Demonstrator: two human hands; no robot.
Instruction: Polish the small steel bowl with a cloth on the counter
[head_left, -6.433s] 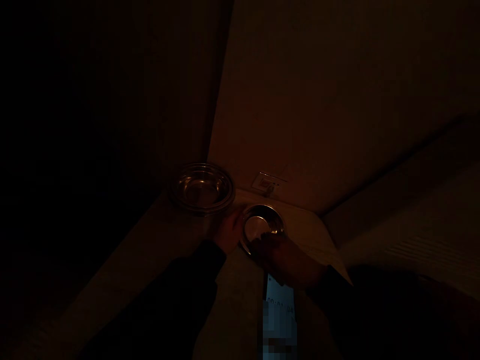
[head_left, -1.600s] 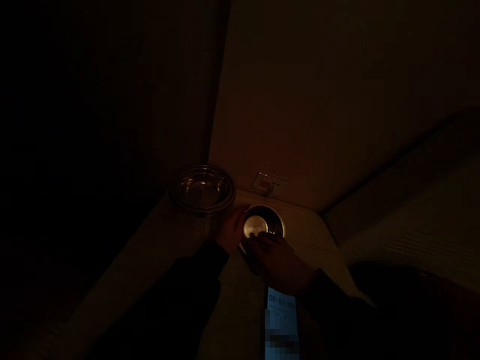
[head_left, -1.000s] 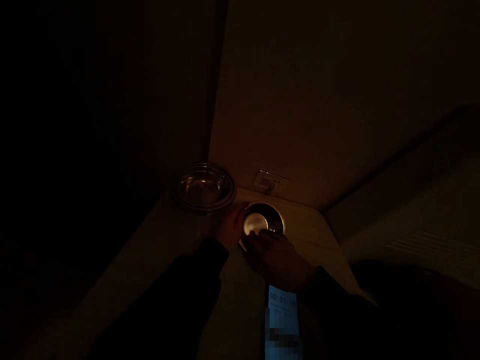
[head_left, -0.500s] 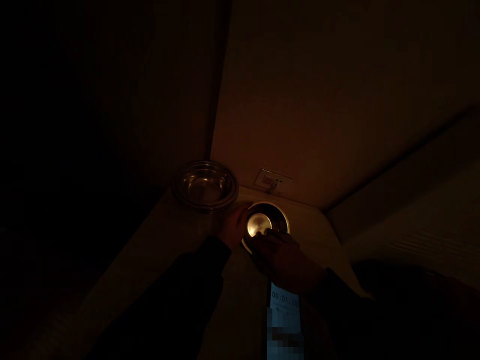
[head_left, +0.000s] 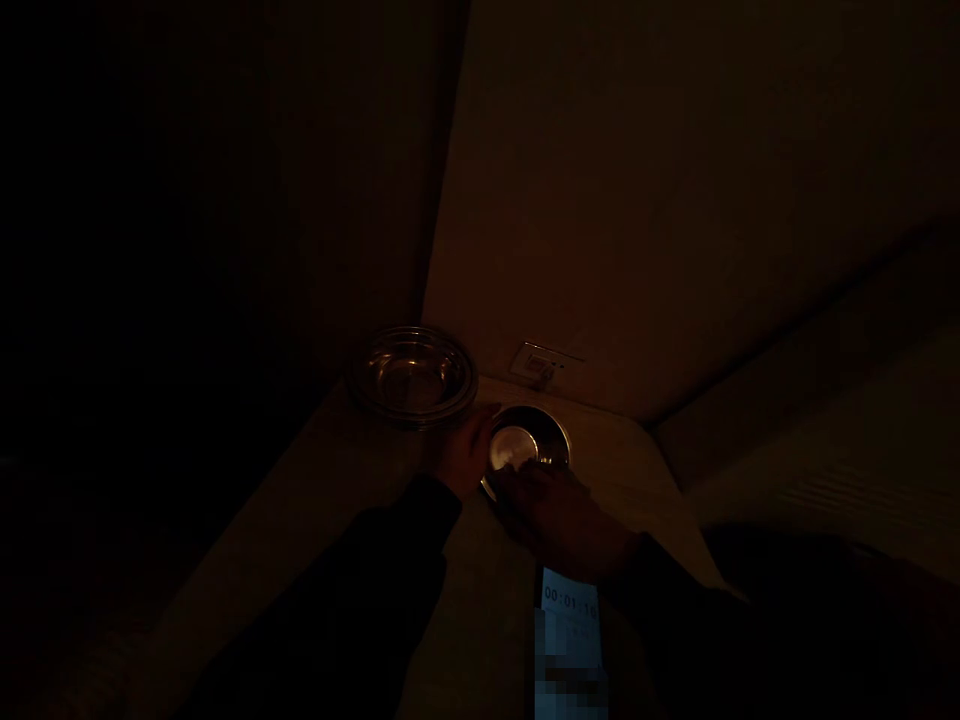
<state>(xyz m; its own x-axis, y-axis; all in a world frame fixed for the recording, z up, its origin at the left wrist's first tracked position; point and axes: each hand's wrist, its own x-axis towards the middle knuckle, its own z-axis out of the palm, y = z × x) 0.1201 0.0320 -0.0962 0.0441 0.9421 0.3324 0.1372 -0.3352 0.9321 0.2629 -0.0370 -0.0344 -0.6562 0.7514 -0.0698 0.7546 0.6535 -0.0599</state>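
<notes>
A round metal bowl (head_left: pixel 553 428) stands on the tabletop, its bottom shining faintly in the gloom. At its left side my left hand (head_left: pixel 463 448) is closed against the rim and steadies it. My right hand (head_left: pixel 559 515) reaches over the near right part of the bowl. Its fingers are curled down inside, close to the bright bottom, and whatever they pinch is lost in the dark. Just below my right wrist lies a phone (head_left: pixel 571 625) with a lit timer screen.
Stacked metal bowls or dishes (head_left: pixel 411 385) stand at the table's back left corner. Behind the bowl, a socket plate (head_left: pixel 546 360) is set in the wall. A pale wooden table (head_left: pixel 630 460) narrows toward the back. A dark shape sits at the right.
The light inside the bowl has dimmed. My right hand and the bowl have shifted slightly left. My left hand stays at the rim.
</notes>
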